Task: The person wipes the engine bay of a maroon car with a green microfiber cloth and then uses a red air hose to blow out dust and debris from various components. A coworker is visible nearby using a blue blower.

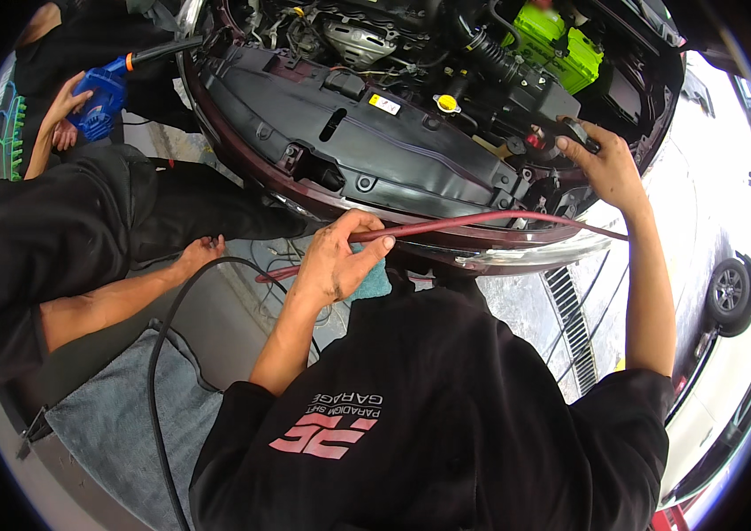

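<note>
My left hand (338,258) is closed around a dark red cable (482,219) and presses a teal cloth (377,281) against its palm. It sits just in front of the maroon front edge of an open engine bay (322,199). The cable runs right along that edge, under my right forearm. My right hand (610,166) reaches into the right side of the bay and pinches a black clamp handle (581,133), next to a red terminal piece (535,139).
A person in black at the left holds a blue blower (101,97) pointed into the bay. A grey towel (119,425) and a black hose (161,354) lie on the floor. Also in view are a green cover (561,44), a yellow cap (447,103), a floor grate (574,327) and a white car (734,292).
</note>
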Demonstrator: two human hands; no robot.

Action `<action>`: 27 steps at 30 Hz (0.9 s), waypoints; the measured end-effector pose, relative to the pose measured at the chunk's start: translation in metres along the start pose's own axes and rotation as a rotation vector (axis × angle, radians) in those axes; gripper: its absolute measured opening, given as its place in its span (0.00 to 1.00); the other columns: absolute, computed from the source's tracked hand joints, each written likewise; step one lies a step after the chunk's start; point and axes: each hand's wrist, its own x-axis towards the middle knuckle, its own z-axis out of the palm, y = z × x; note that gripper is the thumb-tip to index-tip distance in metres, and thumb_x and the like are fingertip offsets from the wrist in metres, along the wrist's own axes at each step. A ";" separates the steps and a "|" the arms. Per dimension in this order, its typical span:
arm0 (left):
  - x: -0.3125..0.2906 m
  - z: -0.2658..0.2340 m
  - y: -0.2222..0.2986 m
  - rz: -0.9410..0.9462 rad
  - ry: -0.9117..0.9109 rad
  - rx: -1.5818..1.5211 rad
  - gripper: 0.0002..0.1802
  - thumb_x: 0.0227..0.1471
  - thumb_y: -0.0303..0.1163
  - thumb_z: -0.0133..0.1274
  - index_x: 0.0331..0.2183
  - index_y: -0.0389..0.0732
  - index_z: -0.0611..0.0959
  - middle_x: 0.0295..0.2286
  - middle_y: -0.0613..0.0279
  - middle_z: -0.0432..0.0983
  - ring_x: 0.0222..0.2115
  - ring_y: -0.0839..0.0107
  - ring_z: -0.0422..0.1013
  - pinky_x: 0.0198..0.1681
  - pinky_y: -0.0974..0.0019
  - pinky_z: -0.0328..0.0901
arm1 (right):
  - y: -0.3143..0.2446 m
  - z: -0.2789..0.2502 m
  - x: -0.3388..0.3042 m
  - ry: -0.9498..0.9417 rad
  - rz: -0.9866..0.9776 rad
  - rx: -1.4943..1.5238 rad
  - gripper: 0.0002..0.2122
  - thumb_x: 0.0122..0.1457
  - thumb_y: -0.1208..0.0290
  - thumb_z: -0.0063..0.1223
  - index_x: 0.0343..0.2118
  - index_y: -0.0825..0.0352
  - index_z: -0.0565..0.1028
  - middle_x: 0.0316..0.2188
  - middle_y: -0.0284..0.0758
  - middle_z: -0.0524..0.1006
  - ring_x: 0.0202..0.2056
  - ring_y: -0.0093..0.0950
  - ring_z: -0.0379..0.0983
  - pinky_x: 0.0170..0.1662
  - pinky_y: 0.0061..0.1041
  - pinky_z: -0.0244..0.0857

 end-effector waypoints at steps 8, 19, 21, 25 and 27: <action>-0.005 0.001 -0.002 0.017 0.041 0.006 0.21 0.53 0.43 0.62 0.37 0.33 0.80 0.30 0.56 0.82 0.35 0.69 0.77 0.44 0.65 0.68 | -0.008 -0.001 0.006 0.028 0.037 -0.057 0.25 0.60 0.51 0.59 0.47 0.72 0.78 0.28 0.47 0.80 0.27 0.32 0.77 0.37 0.31 0.69; -0.007 -0.008 -0.009 0.019 0.073 0.010 0.21 0.52 0.42 0.63 0.38 0.33 0.79 0.30 0.59 0.80 0.34 0.73 0.75 0.39 0.67 0.67 | 0.003 0.027 0.060 0.071 0.075 -0.201 0.34 0.56 0.40 0.56 0.50 0.72 0.76 0.33 0.51 0.80 0.41 0.46 0.78 0.46 0.38 0.69; -0.009 -0.010 -0.012 0.007 0.073 -0.022 0.22 0.52 0.42 0.64 0.39 0.33 0.79 0.30 0.60 0.80 0.34 0.73 0.74 0.39 0.68 0.67 | 0.001 0.032 0.070 0.087 0.048 -0.264 0.34 0.57 0.41 0.55 0.50 0.73 0.76 0.36 0.53 0.80 0.43 0.47 0.77 0.49 0.39 0.69; -0.012 -0.013 -0.024 -0.015 0.091 -0.078 0.22 0.52 0.42 0.64 0.40 0.33 0.79 0.31 0.61 0.80 0.34 0.75 0.74 0.38 0.69 0.67 | -0.008 0.039 0.092 0.058 0.011 -0.319 0.33 0.58 0.41 0.54 0.50 0.71 0.76 0.42 0.54 0.78 0.48 0.48 0.75 0.52 0.40 0.68; -0.013 -0.015 -0.027 -0.021 0.096 -0.078 0.22 0.52 0.42 0.64 0.40 0.33 0.79 0.31 0.61 0.80 0.35 0.75 0.74 0.38 0.69 0.67 | -0.010 0.044 0.103 0.049 0.000 -0.328 0.32 0.58 0.42 0.54 0.50 0.71 0.76 0.44 0.54 0.78 0.49 0.48 0.74 0.52 0.40 0.67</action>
